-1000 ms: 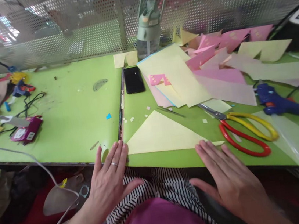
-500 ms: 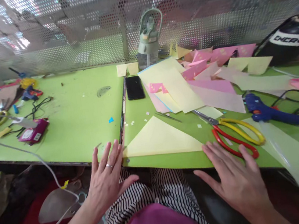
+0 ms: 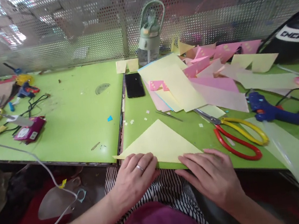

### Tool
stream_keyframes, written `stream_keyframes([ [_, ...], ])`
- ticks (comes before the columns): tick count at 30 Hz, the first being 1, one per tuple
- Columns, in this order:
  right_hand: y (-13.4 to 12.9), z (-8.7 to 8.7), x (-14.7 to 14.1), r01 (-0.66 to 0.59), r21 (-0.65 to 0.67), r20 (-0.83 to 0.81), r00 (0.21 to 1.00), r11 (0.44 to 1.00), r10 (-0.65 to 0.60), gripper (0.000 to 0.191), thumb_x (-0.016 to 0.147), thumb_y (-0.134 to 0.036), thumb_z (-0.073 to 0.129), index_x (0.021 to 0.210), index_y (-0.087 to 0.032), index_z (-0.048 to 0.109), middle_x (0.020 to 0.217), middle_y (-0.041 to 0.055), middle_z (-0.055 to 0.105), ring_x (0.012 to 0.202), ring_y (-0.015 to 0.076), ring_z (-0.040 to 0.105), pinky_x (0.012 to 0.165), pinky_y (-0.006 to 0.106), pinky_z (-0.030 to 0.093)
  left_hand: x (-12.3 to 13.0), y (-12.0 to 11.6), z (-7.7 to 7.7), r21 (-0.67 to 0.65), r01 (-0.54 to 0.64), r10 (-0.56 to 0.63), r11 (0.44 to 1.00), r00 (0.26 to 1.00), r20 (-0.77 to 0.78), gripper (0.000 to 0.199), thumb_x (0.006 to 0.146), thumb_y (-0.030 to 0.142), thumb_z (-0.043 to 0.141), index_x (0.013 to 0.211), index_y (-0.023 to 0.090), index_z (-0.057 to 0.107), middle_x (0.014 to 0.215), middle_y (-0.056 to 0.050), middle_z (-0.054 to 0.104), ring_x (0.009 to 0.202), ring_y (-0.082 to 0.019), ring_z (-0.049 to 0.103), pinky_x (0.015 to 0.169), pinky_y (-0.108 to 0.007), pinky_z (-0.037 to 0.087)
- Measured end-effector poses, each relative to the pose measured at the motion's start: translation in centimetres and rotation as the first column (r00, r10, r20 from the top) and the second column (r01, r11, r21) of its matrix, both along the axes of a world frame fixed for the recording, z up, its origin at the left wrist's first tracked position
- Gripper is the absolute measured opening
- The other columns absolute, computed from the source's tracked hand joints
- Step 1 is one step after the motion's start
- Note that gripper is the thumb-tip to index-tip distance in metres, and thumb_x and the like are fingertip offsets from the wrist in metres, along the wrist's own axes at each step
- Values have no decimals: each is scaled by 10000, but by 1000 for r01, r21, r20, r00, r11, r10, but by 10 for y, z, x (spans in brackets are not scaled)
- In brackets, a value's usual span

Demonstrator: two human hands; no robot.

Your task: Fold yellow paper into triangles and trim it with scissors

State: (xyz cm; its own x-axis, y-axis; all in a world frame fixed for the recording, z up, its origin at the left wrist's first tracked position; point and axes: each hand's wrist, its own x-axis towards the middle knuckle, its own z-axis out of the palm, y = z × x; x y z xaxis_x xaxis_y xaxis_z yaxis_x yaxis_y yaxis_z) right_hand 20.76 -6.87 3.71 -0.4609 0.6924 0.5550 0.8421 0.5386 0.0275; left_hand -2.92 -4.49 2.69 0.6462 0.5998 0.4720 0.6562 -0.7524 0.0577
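A pale yellow sheet of paper (image 3: 159, 140), folded to a triangle, lies on the green table with its peak pointing away from me. My left hand (image 3: 136, 178) is at its near edge on the left, fingers together and curled over the paper, the thumb mostly hidden below. Past that hand, a thin paper tip pokes out to the left. On the right half of the same edge rest the fingertips of my right hand (image 3: 209, 174), its fingers outstretched and the thumb held apart. Red-and-yellow-handled scissors (image 3: 236, 133) lie just right of that hand.
Behind the triangle are a thin metal tool (image 3: 169, 116), a black phone (image 3: 134, 85) and a bottle (image 3: 149, 39). Yellow and pink paper pieces (image 3: 215, 88) pile up at back right. A blue glue gun (image 3: 280, 110) lies right, a purple device (image 3: 30, 130) left.
Both hands have come inward from the paper's two sides onto its near edge. My left fingers have curled over it. The paper's left tip now sticks out past the hand.
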Motion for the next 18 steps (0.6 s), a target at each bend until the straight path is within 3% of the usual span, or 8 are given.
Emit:
stream_keyframes([
  [5,-1,4,1,-67,-56,-131,990,996,59,40,895,-203,643,901,-229,674,796,-7,742,738,140,654,813,339,399,-8,-2,0,-104,53,-49,993,998,38,190,966,179,511,1133,198,599,1029,-36,703,878,-157,613,819,-320,466],
  [12,10,19,2,-63,-205,-111,993,977,41,196,966,-209,509,862,-218,674,809,6,729,734,151,615,757,336,349,0,7,13,-274,24,5,962,995,103,118,957,180,529,981,218,639,962,-5,685,857,-158,589,783,-305,468],
  [18,15,21,2,-1,-316,-72,997,949,-23,283,1001,-251,396,820,-216,610,777,19,697,733,165,598,746,340,337,11,19,30,-367,-49,63,929,998,26,210,979,220,460,859,176,627,833,-33,645,783,-186,584,734,-347,488],
])
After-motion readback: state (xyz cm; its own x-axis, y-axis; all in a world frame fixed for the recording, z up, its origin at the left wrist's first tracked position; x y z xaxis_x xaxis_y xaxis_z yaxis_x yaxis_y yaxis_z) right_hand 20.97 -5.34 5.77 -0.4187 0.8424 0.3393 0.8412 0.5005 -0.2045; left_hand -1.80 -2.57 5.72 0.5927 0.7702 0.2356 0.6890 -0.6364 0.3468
